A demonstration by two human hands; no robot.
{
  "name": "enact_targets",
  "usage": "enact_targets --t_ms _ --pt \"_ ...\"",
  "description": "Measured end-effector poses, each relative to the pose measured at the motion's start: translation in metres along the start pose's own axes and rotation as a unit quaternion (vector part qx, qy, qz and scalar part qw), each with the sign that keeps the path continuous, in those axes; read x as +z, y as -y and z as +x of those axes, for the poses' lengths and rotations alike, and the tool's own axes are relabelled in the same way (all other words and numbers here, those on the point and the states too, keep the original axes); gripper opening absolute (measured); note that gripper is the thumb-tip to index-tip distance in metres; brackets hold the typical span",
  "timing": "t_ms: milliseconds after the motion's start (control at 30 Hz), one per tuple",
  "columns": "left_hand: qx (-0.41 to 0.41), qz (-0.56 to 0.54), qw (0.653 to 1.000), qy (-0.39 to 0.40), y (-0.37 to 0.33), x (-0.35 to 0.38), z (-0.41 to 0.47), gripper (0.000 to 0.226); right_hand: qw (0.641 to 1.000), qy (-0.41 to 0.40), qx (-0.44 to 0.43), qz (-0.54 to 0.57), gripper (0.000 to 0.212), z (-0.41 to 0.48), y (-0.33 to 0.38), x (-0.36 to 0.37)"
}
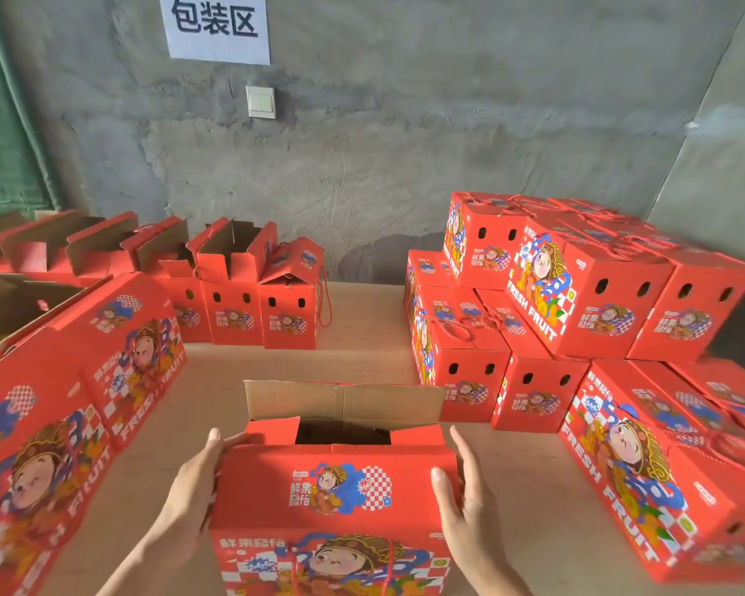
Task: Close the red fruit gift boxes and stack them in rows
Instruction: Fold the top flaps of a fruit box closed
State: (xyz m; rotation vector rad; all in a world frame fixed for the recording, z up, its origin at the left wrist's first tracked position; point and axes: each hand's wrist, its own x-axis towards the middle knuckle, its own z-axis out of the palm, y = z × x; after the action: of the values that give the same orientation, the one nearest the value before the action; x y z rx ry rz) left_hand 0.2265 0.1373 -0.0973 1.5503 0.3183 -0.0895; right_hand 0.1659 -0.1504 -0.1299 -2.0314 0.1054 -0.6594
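Head view: red gift box (336,492) sits at the near edge of the counter (362,337), centred, partly closed. Near top flap is folded down with its printed side up; far brown flap (345,402) stands upright, and a dark gap is still open between them. Left hand (194,488) presses flat on the box's left end, fingers (216,445) spread and reaching up to the top-left corner of the flap, grip wide, not wrapped around anything. Right hand (461,496) lies against the right end, palm in, fingers extended, thumb on the front of the flap, grip also wide, touching only. The box is pinched between both palms. Closed boxes stacked in rows (577,294) fill the far-right part of the counter, two layers high, with more closed boxes (663,458) along the right edge. Open boxes with flaps up (233,286) line the far-left edge against the grey wall (405,144). Large closed boxes (61,402) run along the left edge. White sign (216,25) and light switch (260,101) on the wall.
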Motion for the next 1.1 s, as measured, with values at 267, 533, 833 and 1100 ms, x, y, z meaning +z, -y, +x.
enact_targets --t_ms 267,533,833,1100 --pt "0.189 0.301 0.927 -0.117 0.017 0.018 0.006 0.022 0.997 0.023 -0.039 -0.063 0.025 0.003 -0.005 -0.003" --pt "0.207 0.315 0.918 -0.121 0.021 0.017 0.005 0.035 0.994 0.026 0.002 -0.107 0.014 0.040 0.003 -0.001" --pt "0.189 0.303 0.928 -0.106 0.023 0.014 0.010 0.031 0.996 -0.001 0.011 -0.090 0.015 0.031 -0.003 0.004" --pt "0.169 0.282 0.939 -0.099 0.023 0.012 0.013 0.034 0.994 -0.001 0.007 -0.108 0.014 0.036 -0.003 0.007"
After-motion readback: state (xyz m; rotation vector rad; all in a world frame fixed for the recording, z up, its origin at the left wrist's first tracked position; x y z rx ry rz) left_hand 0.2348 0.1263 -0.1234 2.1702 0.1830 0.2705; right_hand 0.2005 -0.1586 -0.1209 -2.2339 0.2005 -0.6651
